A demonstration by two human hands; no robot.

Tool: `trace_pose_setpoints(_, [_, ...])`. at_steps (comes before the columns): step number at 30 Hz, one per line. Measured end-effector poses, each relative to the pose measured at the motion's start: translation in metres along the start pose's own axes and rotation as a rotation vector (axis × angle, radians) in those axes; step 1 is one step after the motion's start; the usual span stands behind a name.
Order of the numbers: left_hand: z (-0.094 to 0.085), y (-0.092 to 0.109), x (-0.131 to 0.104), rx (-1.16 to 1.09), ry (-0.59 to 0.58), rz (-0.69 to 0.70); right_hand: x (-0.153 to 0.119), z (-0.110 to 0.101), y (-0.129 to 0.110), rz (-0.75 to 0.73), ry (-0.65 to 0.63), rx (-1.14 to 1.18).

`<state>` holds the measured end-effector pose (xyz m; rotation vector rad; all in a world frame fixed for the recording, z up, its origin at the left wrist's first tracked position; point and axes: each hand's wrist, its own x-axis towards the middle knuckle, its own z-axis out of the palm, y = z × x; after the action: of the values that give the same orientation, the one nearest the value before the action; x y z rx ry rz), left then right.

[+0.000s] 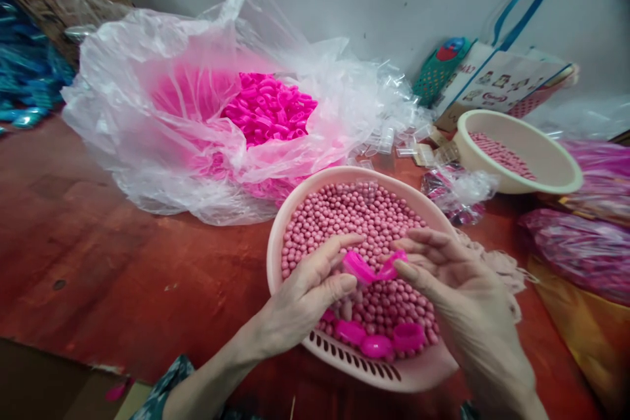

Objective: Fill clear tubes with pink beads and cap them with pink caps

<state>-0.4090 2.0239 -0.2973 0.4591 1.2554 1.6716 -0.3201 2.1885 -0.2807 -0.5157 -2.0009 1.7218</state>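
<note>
A small bright pink plastic case (361, 267), opened out in two joined halves, is held above the beads between both hands. My left hand (315, 279) has its thumb and fingers closed around the left half. My right hand (455, 282) pinches the other half between thumb and fingers. Below them, a pale pink basket (272, 262) with a slotted rim is full of round pink beads (339, 210). Several more pink plastic cases (377, 346) lie on the beads near the basket's front rim, partly hidden beside my left hand.
Behind the basket, a clear plastic bag (113, 72) holds many pink plastic pieces (270, 111). Clear plastic pieces (386, 138) lie beside it. A cream bowl (556, 167) with pink beads stands right, near purple packages (581, 246). Blue packages (29, 72) are far left on the red-brown table (162, 275).
</note>
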Motion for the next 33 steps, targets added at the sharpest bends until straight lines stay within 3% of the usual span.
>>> trace_pose_setpoints(2, [0.001, 0.001, -0.001, 0.042, 0.024, -0.001, 0.0, 0.007, 0.0, -0.071, -0.018, -0.074])
trace_pose_setpoints(6, [0.001, 0.001, -0.003, 0.059, 0.091, 0.046, -0.009, 0.023, 0.002, -0.414, -0.237, -0.47])
trace_pose_setpoints(8, [0.001, -0.002, -0.002, 0.058, 0.125, 0.082, -0.013, 0.027, 0.006, -0.543, -0.283, -0.663])
trace_pose_setpoints(13, [0.001, -0.008, -0.002, -0.022, 0.168, 0.098, -0.02, 0.034, 0.014, -0.729, -0.265, -0.972])
trace_pose_setpoints(19, [0.003, -0.007, -0.003, -0.032, 0.181, 0.108, -0.019, 0.047, 0.013, -0.879, -0.172, -1.075])
trace_pose_setpoints(25, [0.002, -0.006, -0.001, -0.028, 0.205, 0.11, -0.015, 0.045, 0.013, -0.9, -0.24, -0.994])
trace_pose_setpoints(30, [0.001, -0.005, 0.005, -0.14, 0.209, 0.146, -0.008, 0.052, 0.004, -0.712, -0.322, -0.868])
trace_pose_setpoints(33, [0.0, -0.004, 0.007, -0.184, 0.231, 0.13, -0.005, 0.031, -0.006, -0.608, -0.366, -0.778])
